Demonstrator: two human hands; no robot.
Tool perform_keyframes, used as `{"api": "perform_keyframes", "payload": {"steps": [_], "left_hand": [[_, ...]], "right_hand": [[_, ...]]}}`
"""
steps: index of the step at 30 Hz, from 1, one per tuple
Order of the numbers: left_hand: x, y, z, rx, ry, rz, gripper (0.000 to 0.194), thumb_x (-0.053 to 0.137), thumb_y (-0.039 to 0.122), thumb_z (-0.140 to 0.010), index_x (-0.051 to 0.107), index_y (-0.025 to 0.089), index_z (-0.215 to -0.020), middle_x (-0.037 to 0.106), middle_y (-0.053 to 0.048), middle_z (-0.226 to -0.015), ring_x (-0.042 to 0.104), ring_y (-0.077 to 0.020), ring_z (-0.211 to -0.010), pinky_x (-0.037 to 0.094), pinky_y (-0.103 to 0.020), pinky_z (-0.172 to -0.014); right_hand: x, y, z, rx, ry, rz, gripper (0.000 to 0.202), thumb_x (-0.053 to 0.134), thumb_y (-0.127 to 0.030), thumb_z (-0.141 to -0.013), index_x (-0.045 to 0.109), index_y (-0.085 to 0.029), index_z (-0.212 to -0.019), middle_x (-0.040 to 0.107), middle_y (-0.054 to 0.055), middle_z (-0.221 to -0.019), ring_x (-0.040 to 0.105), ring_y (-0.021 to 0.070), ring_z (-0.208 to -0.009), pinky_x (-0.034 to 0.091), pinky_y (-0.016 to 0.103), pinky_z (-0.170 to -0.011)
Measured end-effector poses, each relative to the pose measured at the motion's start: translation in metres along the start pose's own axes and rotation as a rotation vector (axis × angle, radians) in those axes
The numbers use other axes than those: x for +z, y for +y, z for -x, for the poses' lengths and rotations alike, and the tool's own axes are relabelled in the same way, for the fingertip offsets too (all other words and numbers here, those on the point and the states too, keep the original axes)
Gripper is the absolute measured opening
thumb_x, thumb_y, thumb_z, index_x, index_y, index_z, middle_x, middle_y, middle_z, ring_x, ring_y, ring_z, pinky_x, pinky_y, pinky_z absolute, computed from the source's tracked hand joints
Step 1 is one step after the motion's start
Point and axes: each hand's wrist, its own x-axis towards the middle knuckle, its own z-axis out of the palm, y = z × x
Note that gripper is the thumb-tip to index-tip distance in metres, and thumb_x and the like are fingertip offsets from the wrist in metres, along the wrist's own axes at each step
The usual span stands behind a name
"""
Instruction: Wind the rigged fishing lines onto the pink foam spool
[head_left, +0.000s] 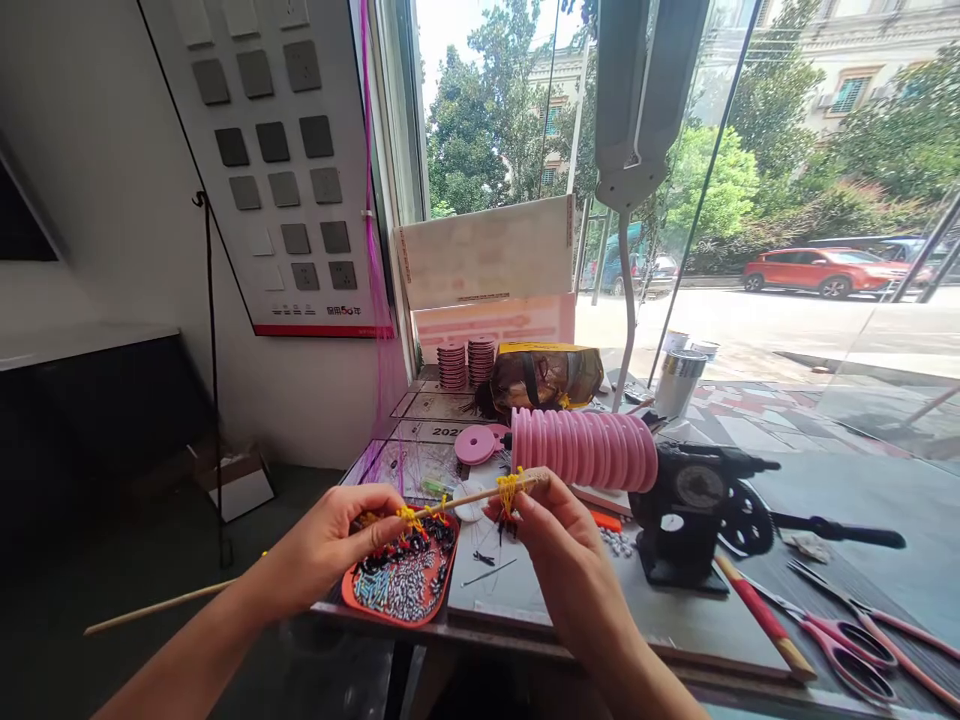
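A thin wooden stick runs from the lower left up to the middle, with knotted yellow thread looped around it in several places. My left hand is closed round the stick, thumb on top, above the tray. At the stick's right end, my right hand pinches it beside a yellow thread loop; dark and red bits dangle under that loop. Below my left hand sits an orange-red tray holding many small silvery and blue metal pieces, with black and red bits at its back.
Pink grooved spools sit on a black hand-cranked winder. Pink-handled scissors and pliers lie at the right. A bag and stacked pink discs stand by the window. Purple strands hang at the left.
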Motion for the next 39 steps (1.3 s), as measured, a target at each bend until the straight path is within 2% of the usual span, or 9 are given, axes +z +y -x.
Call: {"api": "perform_keyframes", "payload": {"steps": [7, 12, 23, 29, 33, 36, 39], "left_hand": [[0.000, -0.007, 0.000, -0.008, 0.002, 0.042, 0.032, 0.053, 0.046, -0.081, 0.060, 0.015, -0.077, 0.044, 0.003, -0.067, 0.038, -0.0117, -0.063, 0.032, -0.023, -0.056], [0.000, -0.005, 0.002, -0.001, 0.027, -0.029, 0.033, 0.052, 0.047, -0.082, 0.059, 0.015, -0.075, 0.043, 0.003, -0.065, 0.038, -0.0119, -0.062, 0.033, -0.023, -0.056], [0.001, -0.008, 0.006, 0.032, 0.079, -0.087, 0.032, 0.050, 0.045, -0.083, 0.059, 0.016, -0.074, 0.045, 0.002, -0.065, 0.040, -0.0119, -0.060, 0.033, -0.023, -0.054], [0.002, -0.002, 0.008, 0.021, 0.086, -0.104, 0.033, 0.049, 0.046, -0.083, 0.058, 0.016, -0.073, 0.048, 0.001, -0.066, 0.042, -0.0131, -0.061, 0.035, -0.023, -0.055], [0.003, 0.001, 0.010, 0.019, 0.080, -0.126, 0.032, 0.049, 0.045, -0.084, 0.057, 0.016, -0.073, 0.048, 0.001, -0.066, 0.042, -0.0130, -0.061, 0.034, -0.024, -0.056], [0.004, 0.000, 0.010, 0.026, 0.082, -0.122, 0.032, 0.049, 0.045, -0.084, 0.057, 0.016, -0.072, 0.046, 0.002, -0.066, 0.041, -0.0124, -0.061, 0.033, -0.023, -0.055], [0.005, -0.001, 0.010, 0.016, 0.075, -0.117, 0.032, 0.048, 0.045, -0.084, 0.058, 0.017, -0.075, 0.046, 0.002, -0.067, 0.041, -0.0126, -0.063, 0.034, -0.023, -0.056]], "right_hand": [[0.002, -0.004, 0.001, 0.015, -0.040, -0.026, 0.016, 0.069, -0.029, -0.073, 0.062, -0.020, -0.085, 0.064, -0.001, -0.080, 0.054, 0.0107, -0.074, 0.041, 0.021, -0.071], [0.001, -0.001, -0.001, 0.001, -0.040, -0.019, 0.019, 0.071, -0.027, -0.072, 0.063, -0.021, -0.087, 0.064, -0.001, -0.083, 0.056, 0.0111, -0.078, 0.042, 0.020, -0.071], [0.001, 0.002, -0.001, -0.067, 0.065, 0.053, 0.027, 0.073, -0.027, -0.068, 0.059, -0.022, -0.091, 0.061, -0.002, -0.077, 0.055, 0.0121, -0.074, 0.043, 0.023, -0.069], [0.004, -0.002, 0.001, -0.114, 0.083, 0.109, 0.021, 0.068, -0.029, -0.072, 0.060, -0.022, -0.090, 0.063, 0.002, -0.091, 0.055, 0.0166, -0.089, 0.042, 0.028, -0.081], [0.003, -0.002, 0.003, -0.160, 0.112, 0.187, 0.017, 0.064, -0.030, -0.075, 0.060, -0.022, -0.089, 0.060, 0.002, -0.092, 0.053, 0.0165, -0.086, 0.041, 0.028, -0.080], [0.002, -0.002, 0.002, -0.149, 0.070, 0.189, 0.015, 0.061, -0.028, -0.078, 0.060, -0.022, -0.092, 0.059, 0.002, -0.096, 0.053, 0.0160, -0.090, 0.039, 0.028, -0.084], [0.003, -0.002, -0.001, -0.119, -0.037, 0.153, 0.027, 0.064, -0.024, -0.073, 0.058, -0.024, -0.099, 0.061, 0.002, -0.103, 0.051, 0.0176, -0.102, 0.035, 0.029, -0.091]]}}
